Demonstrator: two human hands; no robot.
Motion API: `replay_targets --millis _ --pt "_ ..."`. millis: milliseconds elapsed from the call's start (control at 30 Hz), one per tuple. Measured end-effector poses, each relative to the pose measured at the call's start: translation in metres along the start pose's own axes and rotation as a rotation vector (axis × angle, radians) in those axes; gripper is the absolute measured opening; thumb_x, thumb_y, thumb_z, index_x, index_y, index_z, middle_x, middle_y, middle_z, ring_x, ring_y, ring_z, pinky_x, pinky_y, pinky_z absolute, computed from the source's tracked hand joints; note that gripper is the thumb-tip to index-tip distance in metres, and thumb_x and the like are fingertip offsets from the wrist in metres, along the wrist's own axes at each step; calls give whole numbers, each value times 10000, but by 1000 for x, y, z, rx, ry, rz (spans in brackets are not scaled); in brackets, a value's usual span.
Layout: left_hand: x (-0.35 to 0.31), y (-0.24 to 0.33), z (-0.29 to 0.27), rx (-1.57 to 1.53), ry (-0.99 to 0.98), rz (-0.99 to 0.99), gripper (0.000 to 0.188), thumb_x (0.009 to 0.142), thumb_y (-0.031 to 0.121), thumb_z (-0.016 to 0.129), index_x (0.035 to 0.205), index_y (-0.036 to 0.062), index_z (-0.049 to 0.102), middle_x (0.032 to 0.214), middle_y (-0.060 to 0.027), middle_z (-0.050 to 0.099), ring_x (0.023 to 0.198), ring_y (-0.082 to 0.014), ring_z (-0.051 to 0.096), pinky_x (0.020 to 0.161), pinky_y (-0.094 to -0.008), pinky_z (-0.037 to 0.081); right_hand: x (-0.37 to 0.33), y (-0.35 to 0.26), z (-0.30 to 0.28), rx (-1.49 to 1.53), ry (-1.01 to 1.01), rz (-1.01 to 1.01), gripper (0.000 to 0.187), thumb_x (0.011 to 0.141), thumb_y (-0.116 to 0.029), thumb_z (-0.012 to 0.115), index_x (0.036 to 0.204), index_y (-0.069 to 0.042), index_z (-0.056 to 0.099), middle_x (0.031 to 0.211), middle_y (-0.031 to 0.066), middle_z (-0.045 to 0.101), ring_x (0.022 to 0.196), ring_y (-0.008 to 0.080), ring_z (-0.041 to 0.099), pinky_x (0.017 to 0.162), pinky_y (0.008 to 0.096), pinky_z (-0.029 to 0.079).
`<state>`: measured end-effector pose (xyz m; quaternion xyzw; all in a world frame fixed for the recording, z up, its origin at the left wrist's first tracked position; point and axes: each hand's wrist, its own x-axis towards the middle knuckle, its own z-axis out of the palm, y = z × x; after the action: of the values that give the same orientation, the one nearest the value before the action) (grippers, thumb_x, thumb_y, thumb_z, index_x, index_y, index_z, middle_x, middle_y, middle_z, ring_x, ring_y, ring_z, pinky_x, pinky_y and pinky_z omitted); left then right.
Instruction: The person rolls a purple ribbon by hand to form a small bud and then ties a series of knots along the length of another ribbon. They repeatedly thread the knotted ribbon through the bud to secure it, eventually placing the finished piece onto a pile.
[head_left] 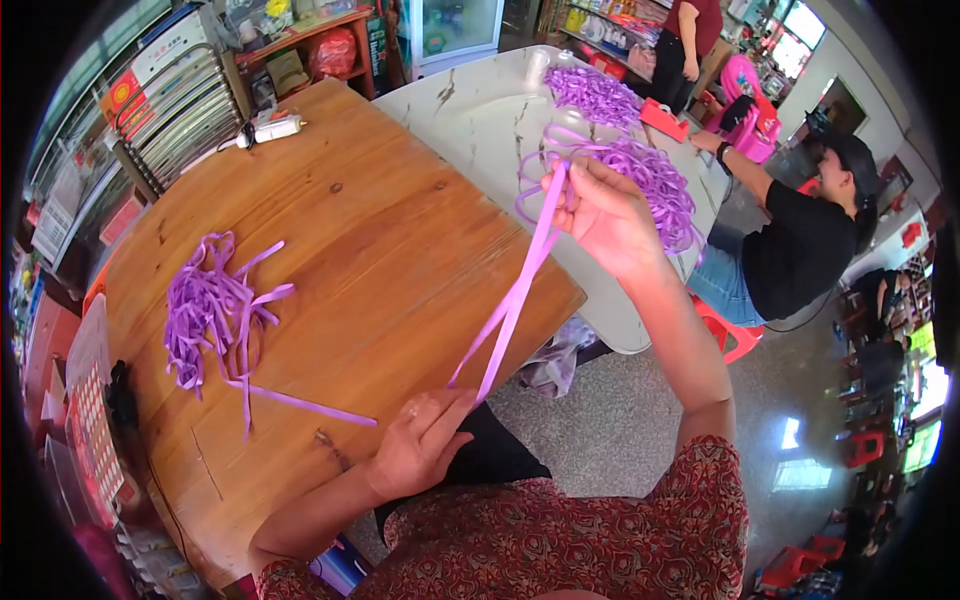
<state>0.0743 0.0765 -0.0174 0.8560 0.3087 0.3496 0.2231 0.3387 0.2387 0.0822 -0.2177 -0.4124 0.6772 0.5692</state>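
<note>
A purple ribbon [516,280] is stretched slantwise between my two hands, its two strands crossing partway down. My right hand [603,212], raised toward the upper right, pinches its upper end. Down at the near edge of the wooden table, the fingers of my left hand [425,440] close around the lower part. Behind my right hand, on the white table, lies a big loose heap of purple ribbon [655,185], partly hidden by that hand. A smaller tangled pile of purple ribbons [205,310] rests on the left side of the wooden table, one strand trailing toward my left hand.
The wooden table [330,210] meets a white marbled table [470,100]. Another purple heap [592,95] and a red tool [664,120] sit there. A glue gun [270,130] lies at the far left. A person in black [800,250] sits at the right; another stands behind.
</note>
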Motion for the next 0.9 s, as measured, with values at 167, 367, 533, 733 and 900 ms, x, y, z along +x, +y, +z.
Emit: replay_targets --millis 167,367,533,733,900 --pt "3 -2 -4 53 66 26 564 706 5 696 1230 -23 491 1214 -263 487 1081 -412 518 889 -446 430 31 -17 -47 -14 -1 135 156 919 -153 554 1005 -31 596 920 78 626 793 141 574 671 267 462" --pt "-6 -4 -5 198 153 -31 555 698 27 700 1217 -19 508 1285 -257 454 1118 -410 505 898 -452 438 64 -26 -70 -92 -1 58 131 890 -106 586 979 -12 607 919 91 633 785 147 583 648 273 474" --pt "-7 -20 7 152 -4 -137 477 715 86 650 1160 -47 541 1228 -205 503 1145 -369 487 928 -461 415 110 -69 -175 -825 -64 -224 311 876 -112 569 1156 22 565 1131 107 597 1010 170 562 847 282 461" --pt "-7 -27 15 369 -1 66 400 737 213 509 1036 -40 588 1139 -183 540 1138 -326 478 964 -435 384 163 -102 -223 -2315 283 -555 415 902 -247 560 1245 -15 532 1216 205 560 1103 333 546 928 365 423" --pt "-23 -26 17 361 -55 96 325 724 219 530 944 -1 624 1076 -156 555 1120 -320 486 986 -467 349 140 112 -15 -1873 -469 -780 434 847 -140 618 1256 -30 522 1248 169 546 1144 316 515 965 377 398"
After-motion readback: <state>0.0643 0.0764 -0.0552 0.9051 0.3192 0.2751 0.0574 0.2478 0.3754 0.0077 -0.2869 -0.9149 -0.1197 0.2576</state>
